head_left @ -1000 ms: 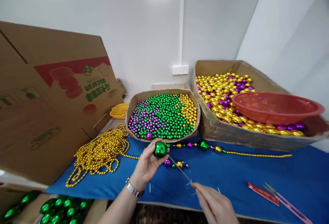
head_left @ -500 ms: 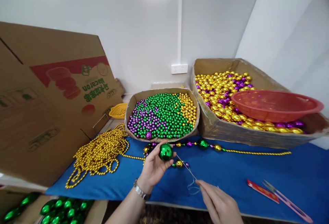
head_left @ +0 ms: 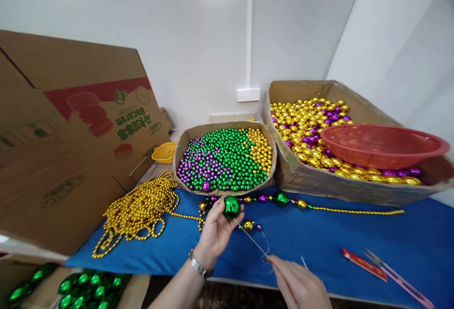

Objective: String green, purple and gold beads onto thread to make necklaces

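A large shiny green bead is held between the thumb and fingers of my left hand, which wears a metal watch band. My right hand pinches a long thin needle whose far end reaches the underside of the green bead; whether the tip is inside the hole I cannot tell. Pale thread hangs loosely by my right fingers and leads up toward a purple bead. Behind my left hand, a strand of gold, purple and green beads lies across the blue cloth.
A carton of small beads stands behind the hands. Right of it, a larger box of gold and purple beads holds a red basket. Pink-handled scissors and a red packet lie at right. Gold bead chains are piled left.
My left hand has shifted slightly right and up, turning the green bead. The needle's upper end has moved from the bead's right side to beneath it.
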### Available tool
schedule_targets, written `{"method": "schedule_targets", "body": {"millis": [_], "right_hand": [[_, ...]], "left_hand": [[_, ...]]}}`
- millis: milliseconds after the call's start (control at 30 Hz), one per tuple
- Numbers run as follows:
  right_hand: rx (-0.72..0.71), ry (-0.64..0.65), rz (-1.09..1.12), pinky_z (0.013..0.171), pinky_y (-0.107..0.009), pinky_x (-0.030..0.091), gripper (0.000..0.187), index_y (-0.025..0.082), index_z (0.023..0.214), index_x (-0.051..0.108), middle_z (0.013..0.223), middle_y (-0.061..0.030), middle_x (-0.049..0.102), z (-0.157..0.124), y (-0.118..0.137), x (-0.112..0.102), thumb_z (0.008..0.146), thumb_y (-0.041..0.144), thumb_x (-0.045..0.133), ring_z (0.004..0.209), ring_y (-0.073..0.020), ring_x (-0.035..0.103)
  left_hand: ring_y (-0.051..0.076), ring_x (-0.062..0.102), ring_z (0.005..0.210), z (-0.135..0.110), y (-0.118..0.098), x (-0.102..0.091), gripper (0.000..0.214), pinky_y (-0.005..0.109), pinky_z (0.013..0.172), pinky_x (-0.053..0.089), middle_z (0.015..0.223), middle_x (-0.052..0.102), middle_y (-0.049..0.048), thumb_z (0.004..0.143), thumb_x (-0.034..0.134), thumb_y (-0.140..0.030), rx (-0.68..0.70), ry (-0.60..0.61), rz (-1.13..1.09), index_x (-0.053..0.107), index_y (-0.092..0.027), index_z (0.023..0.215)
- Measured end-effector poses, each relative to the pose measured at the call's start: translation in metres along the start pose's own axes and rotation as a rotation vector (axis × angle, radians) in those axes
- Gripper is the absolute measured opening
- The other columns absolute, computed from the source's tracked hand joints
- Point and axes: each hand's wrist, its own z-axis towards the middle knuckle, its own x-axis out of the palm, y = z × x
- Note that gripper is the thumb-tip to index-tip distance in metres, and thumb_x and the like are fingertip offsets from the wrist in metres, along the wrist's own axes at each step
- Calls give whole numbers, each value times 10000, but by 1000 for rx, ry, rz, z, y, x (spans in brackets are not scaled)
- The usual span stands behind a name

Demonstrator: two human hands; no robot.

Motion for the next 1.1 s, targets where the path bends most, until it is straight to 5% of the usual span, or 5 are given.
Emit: {"method": "schedule_targets", "body": {"millis": [267,467,767,1100], "right_hand": [[-22,16,-61,597,-227,530,306,152,1059,620,796,-48,730,-3,-5,3,927,154,344,649,-149,687],[23,-7,-51,600,-212,541,299,158,1039,599,838,-50,738,3,-1,7,934,157,320,682,-144,704],[103,25,46,651,-191,547,277,186,1044,591,883,-50,737,2,-4,9,937,184,336,751,-139,709],[85,-45,-2,647,-202,550,297,174,1025,615,867,-59,739,2,-12,10,938,188,332,746,-148,710]], "left_hand": [[262,623,966,-5,5,5,266,434,844,496,1011,627,47,795,643,-275,44,21,82,538,-199,1027],[152,560,922,-17,23,9,460,261,788,464,1129,555,42,687,745,-165,294,80,438,525,-238,1084],[201,534,1037,-18,30,10,540,307,874,443,1198,526,84,680,752,-202,293,128,489,489,-243,1150],[199,551,985,-12,34,19,556,285,785,474,1170,524,85,663,764,-220,269,79,477,501,-237,1152]]}}
